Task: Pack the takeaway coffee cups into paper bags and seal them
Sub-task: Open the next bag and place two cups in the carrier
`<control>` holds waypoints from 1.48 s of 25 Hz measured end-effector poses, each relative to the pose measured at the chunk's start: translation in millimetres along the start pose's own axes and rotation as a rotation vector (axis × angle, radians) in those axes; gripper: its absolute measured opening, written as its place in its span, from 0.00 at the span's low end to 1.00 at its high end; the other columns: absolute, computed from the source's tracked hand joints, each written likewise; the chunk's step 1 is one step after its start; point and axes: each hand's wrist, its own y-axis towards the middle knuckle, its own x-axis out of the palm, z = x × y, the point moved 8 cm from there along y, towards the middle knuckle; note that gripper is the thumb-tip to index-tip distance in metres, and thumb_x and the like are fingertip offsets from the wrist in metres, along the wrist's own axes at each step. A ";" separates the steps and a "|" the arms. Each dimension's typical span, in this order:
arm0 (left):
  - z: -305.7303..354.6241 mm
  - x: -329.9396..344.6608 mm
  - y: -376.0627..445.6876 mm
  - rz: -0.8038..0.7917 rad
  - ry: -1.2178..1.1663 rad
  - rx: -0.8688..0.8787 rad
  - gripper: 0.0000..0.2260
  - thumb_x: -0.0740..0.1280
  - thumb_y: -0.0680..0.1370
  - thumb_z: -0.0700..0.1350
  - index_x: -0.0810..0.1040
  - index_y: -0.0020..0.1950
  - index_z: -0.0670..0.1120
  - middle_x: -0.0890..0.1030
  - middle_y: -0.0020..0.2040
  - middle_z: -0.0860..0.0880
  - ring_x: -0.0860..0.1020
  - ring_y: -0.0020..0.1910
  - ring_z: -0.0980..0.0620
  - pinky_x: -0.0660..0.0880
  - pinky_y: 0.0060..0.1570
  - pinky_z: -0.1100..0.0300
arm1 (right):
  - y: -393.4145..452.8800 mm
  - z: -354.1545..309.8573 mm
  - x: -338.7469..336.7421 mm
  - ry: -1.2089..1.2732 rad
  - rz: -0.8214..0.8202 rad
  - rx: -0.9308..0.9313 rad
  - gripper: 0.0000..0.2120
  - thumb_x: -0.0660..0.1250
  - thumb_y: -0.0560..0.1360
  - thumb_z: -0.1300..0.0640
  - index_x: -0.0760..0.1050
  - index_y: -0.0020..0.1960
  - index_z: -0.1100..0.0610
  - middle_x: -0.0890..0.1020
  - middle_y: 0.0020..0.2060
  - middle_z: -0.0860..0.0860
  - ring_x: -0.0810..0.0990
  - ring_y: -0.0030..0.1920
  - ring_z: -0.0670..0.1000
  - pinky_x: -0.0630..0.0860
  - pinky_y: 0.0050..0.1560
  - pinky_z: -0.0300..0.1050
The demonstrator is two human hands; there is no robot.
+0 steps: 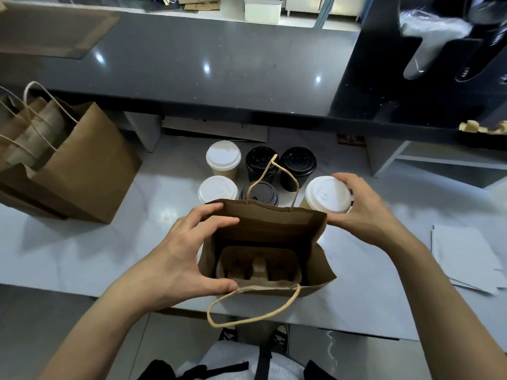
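Note:
An open brown paper bag (274,229) stands on the white counter in front of me, with a cardboard two-cup carrier (258,266) at its bottom. My left hand (189,250) grips the bag's left rim, fingers on the far edge and thumb on the near edge. My right hand (362,207) holds a white-lidded coffee cup (327,194) by its lid, just to the right of the bag's far corner. Behind the bag stand two white-lidded cups (222,157) and three black-lidded cups (297,160).
Several brown paper bags (68,165) with twine handles stand at the left. Flat white sheets (466,256) lie at the right. A raised grey ledge (192,64) runs behind the cups. The counter's front edge lies just under the bag.

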 end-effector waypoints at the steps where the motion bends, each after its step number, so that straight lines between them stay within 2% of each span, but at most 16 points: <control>1: 0.6 0.1 0.9 0.004 0.005 0.006 0.41 0.76 0.61 0.68 0.65 0.72 0.70 0.57 0.76 0.67 0.61 0.75 0.58 0.70 0.70 0.52 | -5.9 -3.7 -10.3 -0.003 0.036 -0.021 0.41 0.82 0.65 0.45 0.66 0.72 0.45 0.71 0.64 0.44 0.73 0.61 0.50 0.72 0.51 0.39; 5: 4.8 1.8 5.2 0.007 0.028 0.021 0.43 0.75 0.60 0.69 0.63 0.73 0.69 0.57 0.76 0.67 0.61 0.74 0.59 0.70 0.70 0.52 | -32.3 -32.7 -51.4 0.014 0.163 -0.113 0.40 0.81 0.67 0.47 0.65 0.74 0.47 0.71 0.64 0.43 0.72 0.61 0.46 0.68 0.50 0.29; 8: 6.4 2.8 7.4 -0.011 0.043 0.018 0.44 0.73 0.61 0.71 0.61 0.75 0.69 0.56 0.75 0.67 0.61 0.74 0.59 0.70 0.70 0.53 | -54.0 -65.9 -76.2 0.072 0.209 -0.185 0.41 0.77 0.66 0.45 0.65 0.75 0.47 0.72 0.65 0.43 0.73 0.59 0.42 0.70 0.50 0.26; 10: 7.0 2.6 8.2 -0.024 0.047 0.017 0.45 0.73 0.61 0.71 0.60 0.75 0.68 0.56 0.75 0.67 0.61 0.73 0.59 0.70 0.70 0.52 | -67.0 -86.0 -89.1 0.117 0.227 -0.241 0.42 0.76 0.64 0.42 0.66 0.75 0.47 0.73 0.66 0.45 0.74 0.61 0.42 0.73 0.56 0.31; 12: 7.0 2.4 8.9 -0.031 0.048 0.012 0.46 0.73 0.61 0.71 0.59 0.76 0.68 0.56 0.75 0.67 0.61 0.73 0.58 0.70 0.70 0.50 | -78.6 -102.6 -97.4 0.161 0.225 -0.296 0.41 0.78 0.67 0.39 0.66 0.75 0.46 0.74 0.65 0.44 0.75 0.63 0.45 0.77 0.60 0.42; 15: 7.7 1.3 8.6 -0.041 0.039 0.008 0.48 0.73 0.61 0.71 0.56 0.77 0.68 0.56 0.75 0.67 0.61 0.73 0.58 0.69 0.71 0.51 | -92.1 -129.0 -93.1 0.223 0.137 -0.377 0.42 0.76 0.64 0.38 0.66 0.74 0.42 0.75 0.64 0.39 0.76 0.64 0.45 0.80 0.61 0.46; 20: 9.4 0.0 9.1 -0.031 0.041 0.000 0.51 0.79 0.63 0.66 0.52 0.78 0.68 0.56 0.74 0.69 0.60 0.72 0.59 0.65 0.71 0.56 | -99.1 -156.7 -46.8 0.248 -0.105 -0.457 0.41 0.79 0.65 0.43 0.67 0.74 0.44 0.76 0.66 0.45 0.75 0.67 0.52 0.74 0.67 0.56; 25: 9.2 -0.5 8.4 -0.022 0.017 0.008 0.53 0.80 0.62 0.65 0.50 0.79 0.68 0.56 0.75 0.70 0.60 0.73 0.58 0.65 0.71 0.56 | -100.9 -165.7 -5.8 0.137 -0.258 -0.451 0.41 0.82 0.66 0.48 0.66 0.73 0.42 0.74 0.67 0.39 0.72 0.69 0.45 0.71 0.66 0.41; 30: 11.0 -2.0 6.9 -0.006 0.002 0.003 0.56 0.80 0.63 0.63 0.46 0.79 0.68 0.57 0.76 0.67 0.59 0.74 0.56 0.64 0.73 0.53 | -86.0 -159.9 33.8 -0.165 -0.320 -0.433 0.41 0.78 0.66 0.43 0.60 0.73 0.34 0.63 0.65 0.32 0.70 0.66 0.39 0.73 0.64 0.42; 34: 11.1 -1.4 5.0 -0.007 0.008 0.008 0.58 0.79 0.63 0.64 0.40 0.79 0.68 0.57 0.75 0.67 0.59 0.73 0.57 0.63 0.72 0.55 | -73.1 -152.9 68.0 -0.369 -0.414 -0.444 0.42 0.76 0.68 0.43 0.58 0.76 0.38 0.65 0.66 0.37 0.71 0.62 0.42 0.72 0.61 0.38; 37: 11.5 -0.7 4.9 -0.008 0.010 0.023 0.59 0.79 0.63 0.64 0.39 0.79 0.68 0.57 0.75 0.66 0.59 0.74 0.58 0.62 0.73 0.56 | -63.7 -151.0 94.6 -0.453 -0.434 -0.514 0.41 0.75 0.69 0.45 0.60 0.77 0.46 0.71 0.66 0.46 0.73 0.64 0.49 0.73 0.64 0.45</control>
